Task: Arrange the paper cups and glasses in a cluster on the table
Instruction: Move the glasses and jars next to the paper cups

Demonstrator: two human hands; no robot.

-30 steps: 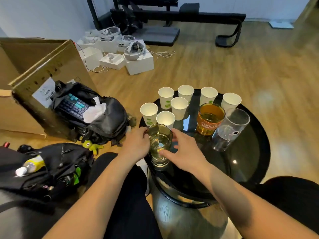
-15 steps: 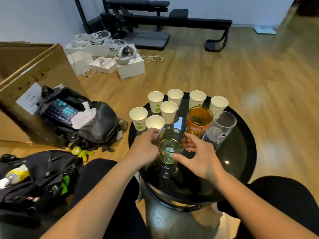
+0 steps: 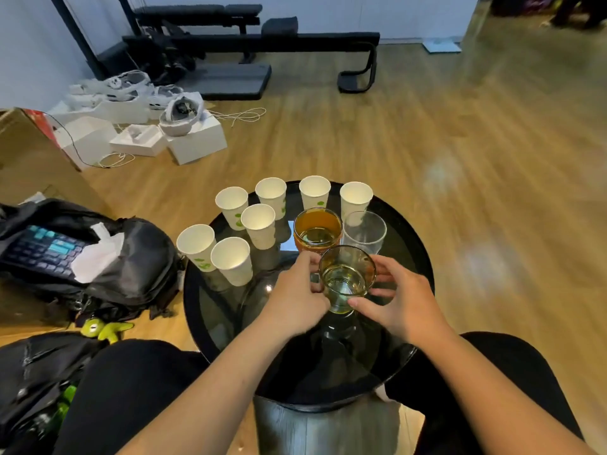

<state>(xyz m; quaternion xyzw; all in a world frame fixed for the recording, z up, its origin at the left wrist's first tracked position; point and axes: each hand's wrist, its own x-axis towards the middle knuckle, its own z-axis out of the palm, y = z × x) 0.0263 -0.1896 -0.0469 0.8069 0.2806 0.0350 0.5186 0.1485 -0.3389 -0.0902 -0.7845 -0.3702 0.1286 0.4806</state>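
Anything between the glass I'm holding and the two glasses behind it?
Nothing visible. The held glass, gripped by left hand and right hand, is just in front of the amber glass and clear glass.

The amber glass (image 3: 317,229) and the clear glass (image 3: 364,229) are standing side by side just beyond the fingers of the left hand (image 3: 295,297) and right hand (image 3: 405,303), which are gripping the near glass (image 3: 346,279), and they are blocking the way forward. Paper cups (image 3: 231,261) are crowding the space left of the left fingers and behind those two glasses. Bare table (image 3: 407,251) is lying open right of the right fingers and back toward the wrists.
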